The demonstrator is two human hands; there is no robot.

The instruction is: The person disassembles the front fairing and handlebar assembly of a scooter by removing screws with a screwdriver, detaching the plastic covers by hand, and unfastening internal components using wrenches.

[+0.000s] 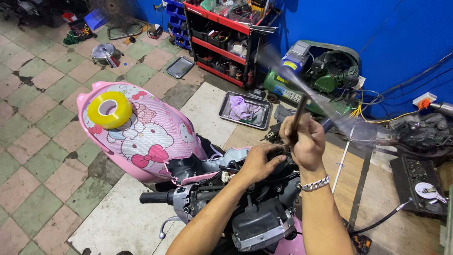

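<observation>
Closest to you sits the stripped front of a pink scooter (198, 174), its dark headlight housing (262, 226) bare and the left handlebar grip (153, 197) sticking out toward the tiled floor (42, 156). Your left hand (258, 163) reaches into the open cockpit just behind the handlebar, fingers (278, 159) curled down among the black cables and parts; whether they pinch anything cannot be told. Your right hand (304, 141), with a metal chain bracelet (314, 183) at the wrist, is just beside it and slightly higher, fingers clenched around a thin dark rod-like tool (297, 118) that stands nearly upright out of the fist. A blurred, wispy bundle (325, 101) fans out beyond it. To the left, the pink cartoon-print seat cover (141, 127) carries a roll of yellow tape (110, 109) lying flat on it. Farther off on the floor lies a metal tray (226, 112) holding a purple rag (243, 107), then a green air compressor (311, 75), and a red tool shelf (222, 35) against the blue wall (377, 28).
</observation>
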